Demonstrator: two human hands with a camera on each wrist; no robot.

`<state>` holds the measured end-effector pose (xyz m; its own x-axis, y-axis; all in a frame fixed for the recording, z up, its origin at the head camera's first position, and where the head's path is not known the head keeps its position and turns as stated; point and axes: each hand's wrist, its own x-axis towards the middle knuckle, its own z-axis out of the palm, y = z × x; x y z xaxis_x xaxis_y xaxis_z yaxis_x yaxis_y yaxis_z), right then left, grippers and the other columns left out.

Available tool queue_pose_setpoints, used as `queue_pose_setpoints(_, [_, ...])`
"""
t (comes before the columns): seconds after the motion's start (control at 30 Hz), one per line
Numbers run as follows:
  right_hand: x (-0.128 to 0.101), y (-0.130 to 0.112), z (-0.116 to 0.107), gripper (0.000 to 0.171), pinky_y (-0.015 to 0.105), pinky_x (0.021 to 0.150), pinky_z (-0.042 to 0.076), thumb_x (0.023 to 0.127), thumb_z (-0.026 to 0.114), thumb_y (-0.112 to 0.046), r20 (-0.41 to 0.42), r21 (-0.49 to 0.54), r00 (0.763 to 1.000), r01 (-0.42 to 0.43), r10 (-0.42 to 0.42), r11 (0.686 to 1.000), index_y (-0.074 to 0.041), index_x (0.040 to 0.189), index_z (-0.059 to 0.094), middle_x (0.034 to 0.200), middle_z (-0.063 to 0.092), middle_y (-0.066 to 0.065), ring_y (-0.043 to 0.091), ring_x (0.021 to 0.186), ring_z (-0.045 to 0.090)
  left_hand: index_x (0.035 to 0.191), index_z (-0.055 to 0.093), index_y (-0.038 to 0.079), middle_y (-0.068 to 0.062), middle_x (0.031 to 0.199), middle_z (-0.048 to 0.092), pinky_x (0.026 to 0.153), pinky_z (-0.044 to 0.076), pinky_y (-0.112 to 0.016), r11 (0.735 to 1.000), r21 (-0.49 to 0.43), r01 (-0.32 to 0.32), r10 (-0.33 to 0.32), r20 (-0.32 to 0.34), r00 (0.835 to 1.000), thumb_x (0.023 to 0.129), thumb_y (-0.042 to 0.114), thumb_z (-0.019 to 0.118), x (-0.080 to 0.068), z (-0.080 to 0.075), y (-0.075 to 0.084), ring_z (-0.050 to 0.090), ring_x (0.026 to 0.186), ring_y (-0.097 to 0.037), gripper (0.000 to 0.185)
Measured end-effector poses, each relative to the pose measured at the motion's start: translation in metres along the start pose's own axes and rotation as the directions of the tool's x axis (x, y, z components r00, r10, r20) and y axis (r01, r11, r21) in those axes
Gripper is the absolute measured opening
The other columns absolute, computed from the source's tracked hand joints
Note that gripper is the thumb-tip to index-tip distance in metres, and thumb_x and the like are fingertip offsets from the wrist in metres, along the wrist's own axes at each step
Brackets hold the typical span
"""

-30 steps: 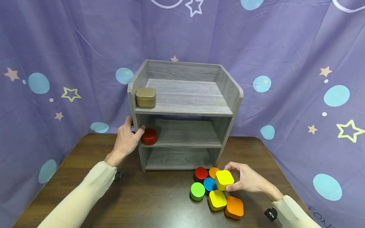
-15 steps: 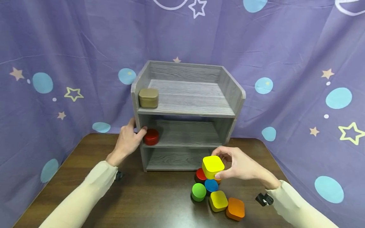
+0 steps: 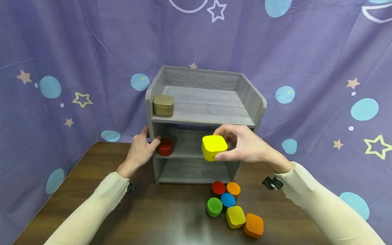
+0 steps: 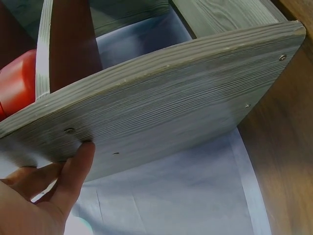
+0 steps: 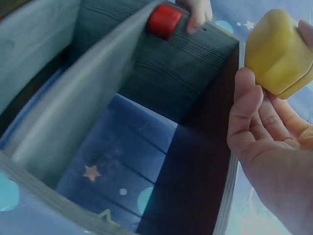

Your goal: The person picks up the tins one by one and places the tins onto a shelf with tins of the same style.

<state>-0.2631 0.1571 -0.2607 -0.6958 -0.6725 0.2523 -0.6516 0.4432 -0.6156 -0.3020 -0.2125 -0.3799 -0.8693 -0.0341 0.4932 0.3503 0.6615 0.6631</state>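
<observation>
Between thumb and fingers, my right hand (image 3: 243, 144) holds a yellow square tin (image 3: 213, 147) with rounded corners, raised in front of the middle shelf. The right wrist view shows the yellow tin (image 5: 279, 54) close up, beside the shelf unit's boards. My left hand (image 3: 141, 149) grips the left side panel of the grey wooden shelf unit (image 3: 199, 120), thumb at its front edge. In the left wrist view, its fingers (image 4: 76, 171) lie against the outer face of the panel. Near that thumb, a red round tin (image 3: 165, 147) stands on the middle shelf.
A gold square tin (image 3: 163, 105) sits at the left of the top shelf. On the table are round tins in red (image 3: 218, 188), orange (image 3: 233, 189), blue (image 3: 228, 200) and green (image 3: 214, 206), plus a yellow square tin (image 3: 235, 217) and an orange square tin (image 3: 253, 225).
My right hand has lifted the yellow square tin from above the group of tins, up and leftward to the height of the middle shelf. My left hand keeps its place on the side panel.
</observation>
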Motion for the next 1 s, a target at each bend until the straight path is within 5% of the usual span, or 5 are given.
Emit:
queue_pose_setpoints(0.4, [0.048, -0.020, -0.011, 0.045, 0.031, 0.080, 0.058, 0.085, 0.088, -0.025, -0.026, -0.016, 0.999, 0.024, -0.024, 1.000, -0.010, 0.124, 0.070, 0.106, 0.077, 0.007, 0.022, 0.085, 0.069, 0.123, 0.061, 0.001, -0.025, 0.113, 0.080, 0.082, 0.057, -0.053, 1.000, -0.001, -0.014, 0.014, -0.010, 1.000, 0.101, 0.029, 0.062, -0.002, 0.003, -0.004, 0.073, 0.090, -0.037, 0.035])
queue_pose_setpoints(0.63, [0.073, -0.028, -0.014, 0.048, 0.035, 0.090, 0.060, 0.083, 0.090, -0.023, -0.070, -0.019, 0.997, -0.020, 0.019, 1.000, -0.009, 0.124, 0.071, 0.111, 0.078, 0.009, 0.023, 0.094, 0.073, 0.123, 0.061, 0.001, -0.023, 0.108, 0.079, 0.079, 0.056, -0.051, 1.000, -0.007, -0.018, 0.018, -0.017, 1.000, 0.101, 0.029, 0.062, -0.001, 0.002, -0.002, 0.071, 0.087, -0.034, 0.035])
queue_pose_setpoints(1.0, [0.108, -0.027, -0.015, 0.049, 0.031, 0.082, 0.054, 0.082, 0.092, -0.027, -0.148, -0.072, 0.983, -0.123, 0.112, 0.990, -0.010, 0.124, 0.073, 0.109, 0.079, 0.009, 0.027, 0.099, 0.072, 0.124, 0.062, -0.001, -0.026, 0.116, 0.080, 0.084, 0.058, -0.058, 1.000, -0.019, -0.016, 0.015, -0.034, 0.999, 0.101, 0.029, 0.062, -0.002, 0.003, -0.004, 0.076, 0.095, -0.042, 0.037])
